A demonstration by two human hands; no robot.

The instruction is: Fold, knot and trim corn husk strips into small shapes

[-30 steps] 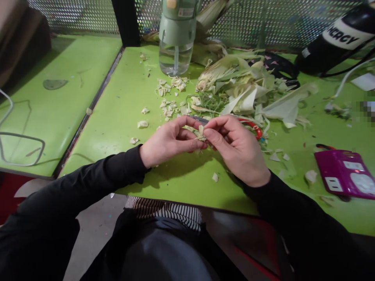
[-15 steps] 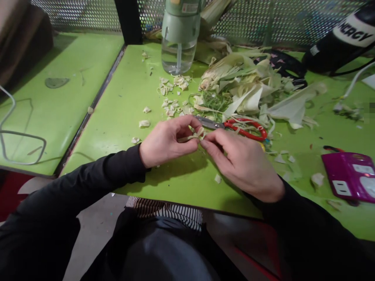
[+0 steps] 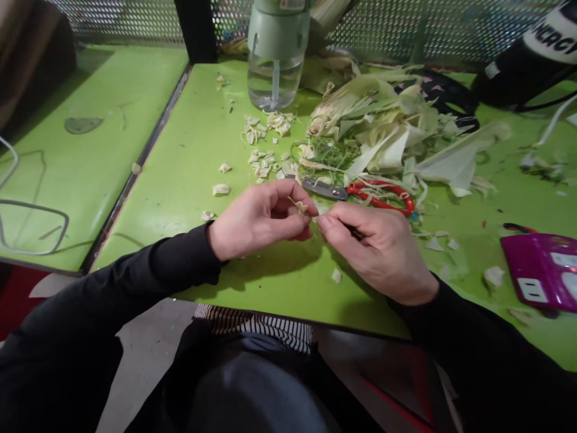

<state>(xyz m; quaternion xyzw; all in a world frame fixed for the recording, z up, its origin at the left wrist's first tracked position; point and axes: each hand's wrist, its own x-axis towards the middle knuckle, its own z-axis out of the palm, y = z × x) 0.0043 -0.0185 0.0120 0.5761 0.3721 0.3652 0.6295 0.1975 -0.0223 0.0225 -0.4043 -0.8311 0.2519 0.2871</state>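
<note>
Over the table's near part, my left hand (image 3: 265, 218) pinches a small pale strip of corn husk (image 3: 301, 207) between thumb and fingers. My right hand (image 3: 374, 246) is closed beside it, thumb pressed against the index finger. Its tips meet a thin end of the strip; how much they grip is hidden. Just behind both hands lie scissors (image 3: 383, 193) with red handles, the blades pointing left. Several small folded husk pieces (image 3: 264, 161) are scattered beyond my left hand. A heap of loose corn husks (image 3: 383, 120) covers the table behind the scissors.
A green-topped water bottle (image 3: 276, 66) stands at the back. To the right are a purple power strip (image 3: 541, 267), a black bottle-like container (image 3: 523, 63) and a white cable (image 3: 552, 123). A perforated screen (image 3: 383, 33) closes off the back. A seam (image 3: 139, 162) divides the green tabletops on the left.
My hands have drawn slightly apart, the right one moving a little to the right. The husk strip between them shows less. The view has shifted slightly.
</note>
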